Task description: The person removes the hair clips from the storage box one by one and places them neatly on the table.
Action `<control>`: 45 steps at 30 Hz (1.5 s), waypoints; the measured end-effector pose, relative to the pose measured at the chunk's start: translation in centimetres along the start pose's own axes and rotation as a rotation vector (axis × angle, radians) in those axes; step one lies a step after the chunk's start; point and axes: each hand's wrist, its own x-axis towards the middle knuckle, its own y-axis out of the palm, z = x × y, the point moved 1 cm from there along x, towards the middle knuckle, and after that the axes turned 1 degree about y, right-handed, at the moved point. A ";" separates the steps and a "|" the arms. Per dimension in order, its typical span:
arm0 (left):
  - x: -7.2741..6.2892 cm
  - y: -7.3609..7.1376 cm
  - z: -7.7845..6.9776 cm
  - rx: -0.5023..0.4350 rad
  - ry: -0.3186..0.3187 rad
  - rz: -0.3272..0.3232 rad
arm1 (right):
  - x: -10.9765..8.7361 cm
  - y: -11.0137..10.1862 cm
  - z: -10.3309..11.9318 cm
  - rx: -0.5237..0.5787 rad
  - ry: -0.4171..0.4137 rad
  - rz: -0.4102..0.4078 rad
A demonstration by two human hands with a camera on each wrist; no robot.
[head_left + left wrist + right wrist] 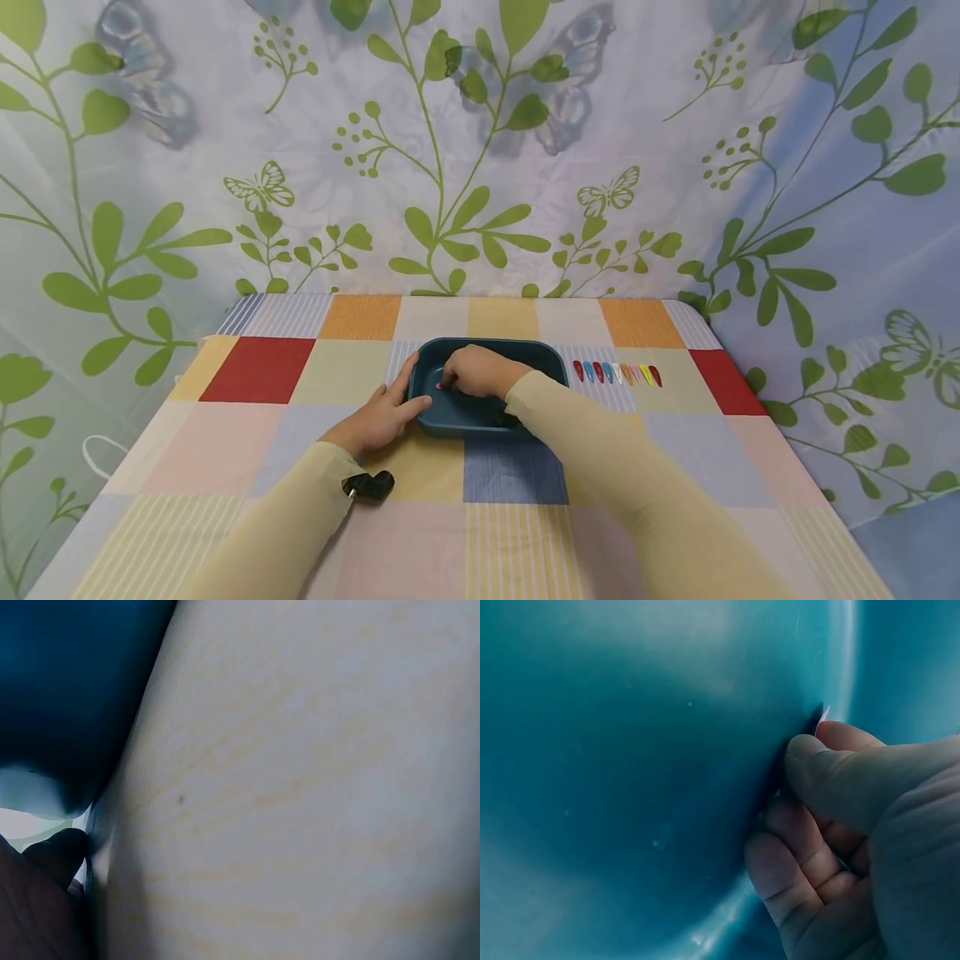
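Observation:
A dark teal rectangular tray (487,431) stands on the table. Inside it, toward the left end, my right hand (480,372) pinches a small pink hair clip (823,715) between thumb and index finger. Only the clip's tip shows past the fingertips in the right wrist view, down by the tray floor. My left hand (378,417) lies against the tray's left wall, its fingers extended along the side and the thumb near the front left corner. To the right of the tray is a row of several snap hair clips (617,373) in red, blue, white, orange, pink and yellow.
A patchwork-patterned cloth (517,546) covers the table. Behind it hangs a curtain (465,150) printed with leaves and butterflies. A small black device (371,486) sits at the left wrist, by the sleeve cuff.

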 end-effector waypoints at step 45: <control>-0.2 -0.2 0.0 0.004 -0.030 0.014 | -13.2 -6.4 -9.5 0.492 0.346 -0.339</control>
